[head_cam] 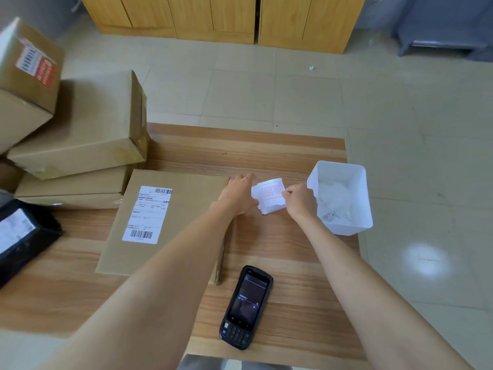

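A white roll of stickers (270,194) with red print stands on the wooden table (280,263) between my hands. My left hand (238,194) grips the roll from its left side. My right hand (300,200) pinches the edge of a sticker on the roll's right side. A flat cardboard box (186,206) with a white shipping label (148,214) lies just left of the roll, under my left forearm.
A black handheld scanner (246,307) lies near the table's front edge. A white plastic bin (342,198) with crumpled white paper stands at the right edge. Stacked cardboard boxes (80,129) and a black parcel (22,236) fill the left side.
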Demonstrator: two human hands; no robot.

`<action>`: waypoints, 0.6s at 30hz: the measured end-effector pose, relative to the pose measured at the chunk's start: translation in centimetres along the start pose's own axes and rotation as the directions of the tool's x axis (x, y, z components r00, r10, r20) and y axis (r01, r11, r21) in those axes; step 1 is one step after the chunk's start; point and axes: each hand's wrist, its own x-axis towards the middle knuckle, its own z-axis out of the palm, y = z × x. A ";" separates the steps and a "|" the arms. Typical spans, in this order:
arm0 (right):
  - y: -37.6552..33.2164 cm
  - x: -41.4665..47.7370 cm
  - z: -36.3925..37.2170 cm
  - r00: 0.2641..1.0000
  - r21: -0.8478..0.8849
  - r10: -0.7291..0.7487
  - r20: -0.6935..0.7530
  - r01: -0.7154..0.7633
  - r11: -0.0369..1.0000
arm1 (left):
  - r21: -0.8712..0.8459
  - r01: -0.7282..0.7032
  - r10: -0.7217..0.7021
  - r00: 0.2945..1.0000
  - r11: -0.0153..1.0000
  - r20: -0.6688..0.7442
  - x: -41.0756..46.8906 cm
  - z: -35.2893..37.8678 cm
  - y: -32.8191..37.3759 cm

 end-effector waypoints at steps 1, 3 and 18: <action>0.0 -0.1 -0.2 1.000 0.008 0.007 -0.012 -0.007 1.000 | -0.002 -0.001 0.001 1.000 1.000 -0.002 -0.1 -0.1 0.0; -0.1 -0.5 -0.7 0.999 0.020 -0.016 -0.032 0.016 1.000 | -0.003 -0.006 0.006 1.000 1.000 -0.003 -0.3 -0.3 0.0; -3.5 -3.4 -6.6 0.973 0.483 -0.219 0.074 0.157 0.861 | -0.087 -0.175 0.169 0.983 0.981 -0.069 -2.6 -5.0 3.0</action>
